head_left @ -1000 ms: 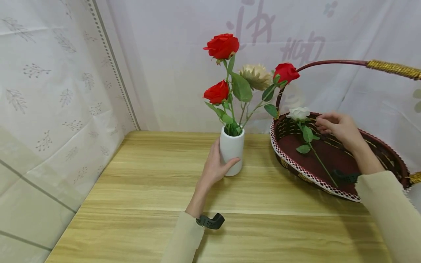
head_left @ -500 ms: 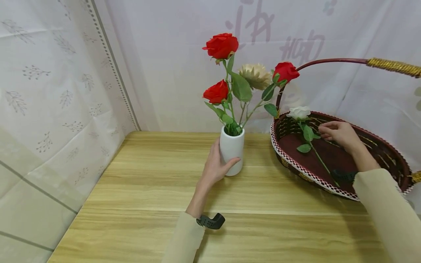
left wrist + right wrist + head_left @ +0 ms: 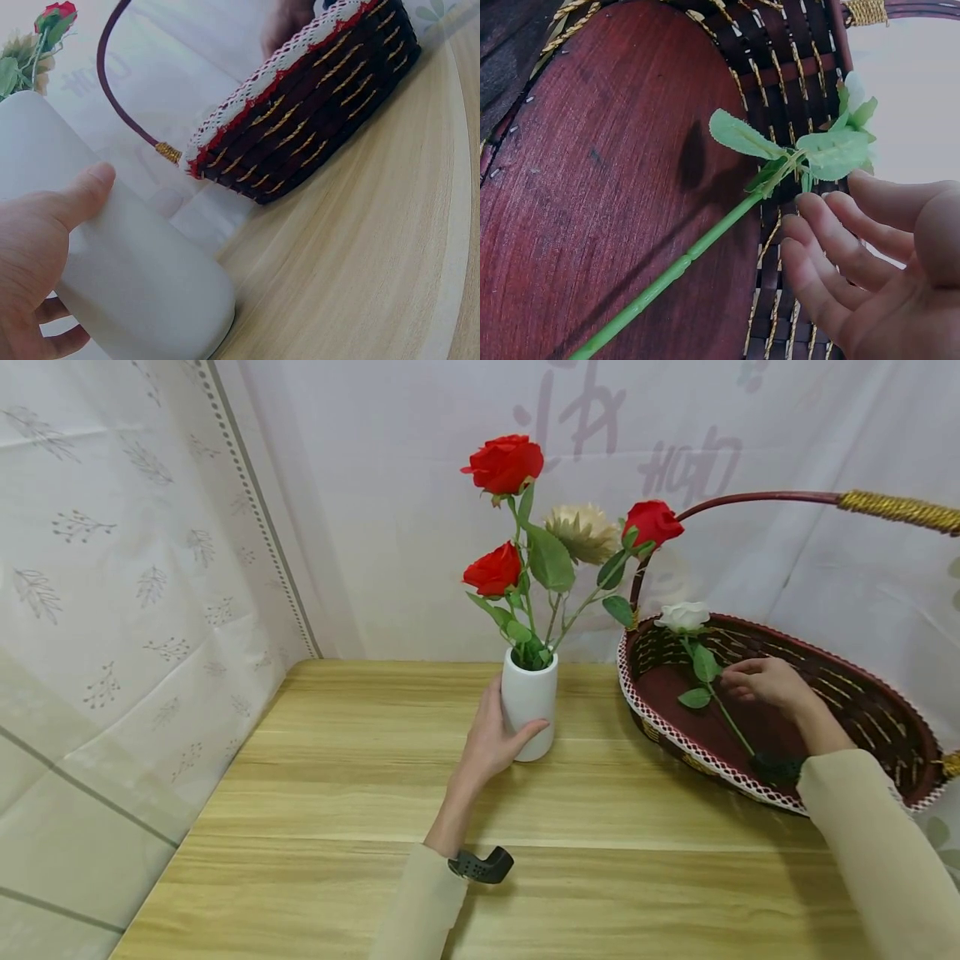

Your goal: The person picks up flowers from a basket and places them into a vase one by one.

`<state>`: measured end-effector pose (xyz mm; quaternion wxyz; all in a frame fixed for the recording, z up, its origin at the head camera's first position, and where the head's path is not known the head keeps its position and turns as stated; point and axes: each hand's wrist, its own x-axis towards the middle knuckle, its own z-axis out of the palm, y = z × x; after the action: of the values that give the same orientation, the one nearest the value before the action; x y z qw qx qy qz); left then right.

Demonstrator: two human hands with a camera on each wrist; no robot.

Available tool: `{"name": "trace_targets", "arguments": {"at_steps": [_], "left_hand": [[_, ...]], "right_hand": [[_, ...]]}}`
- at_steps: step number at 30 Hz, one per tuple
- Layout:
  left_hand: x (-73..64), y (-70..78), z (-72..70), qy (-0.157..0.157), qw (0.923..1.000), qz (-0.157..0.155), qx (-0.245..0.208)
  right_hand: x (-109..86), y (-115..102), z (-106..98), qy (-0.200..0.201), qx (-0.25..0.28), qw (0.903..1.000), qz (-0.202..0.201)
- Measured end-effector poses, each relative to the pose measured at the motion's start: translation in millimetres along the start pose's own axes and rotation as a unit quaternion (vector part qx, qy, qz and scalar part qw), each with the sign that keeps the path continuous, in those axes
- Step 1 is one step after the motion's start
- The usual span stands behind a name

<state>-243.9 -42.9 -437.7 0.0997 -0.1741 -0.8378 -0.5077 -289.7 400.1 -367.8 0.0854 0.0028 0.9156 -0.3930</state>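
Note:
My left hand (image 3: 491,739) grips the side of a white vase (image 3: 531,703), with its thumb across the front. Three red roses (image 3: 504,465) and a cream-coloured flower (image 3: 583,533) stand in the vase. To the right, a white rose (image 3: 683,616) leans inside a wicker basket (image 3: 701,767), its bloom at the far rim. My right hand (image 3: 771,683) is over the basket beside that rose's leaves. In the right wrist view, its fingers are loosely bent next to the green stem (image 3: 686,261), with a gap between thumb and fingers and nothing held there.
The basket's arched handle (image 3: 780,497), partly wrapped in gold cord, rises behind it and runs out at the right. Both stand on a wooden table (image 3: 337,777). A patterned white curtain (image 3: 135,568) hangs along the left and back edges.
My right hand has come down and nearer, from beside the bloom to beside the leaves and stem. The left hand keeps its grip on the vase, unmoved.

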Motion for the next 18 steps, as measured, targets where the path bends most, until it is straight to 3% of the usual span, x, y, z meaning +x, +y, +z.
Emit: {"name": "trace_targets", "arguments": {"at_steps": [8, 18], "left_hand": [[-0.6, -1.5, -0.1, 0.002, 1.0000, 0.002, 0.001], [0.1, -2.2, 0.3, 0.005, 0.9999, 0.007, 0.010]], "right_hand": [[3.9, 8.1, 0.9, -0.075, 0.004, 0.9969, 0.023], [6.4, 12.3, 2.1, -0.093, 0.015, 0.9952, 0.025]]}}
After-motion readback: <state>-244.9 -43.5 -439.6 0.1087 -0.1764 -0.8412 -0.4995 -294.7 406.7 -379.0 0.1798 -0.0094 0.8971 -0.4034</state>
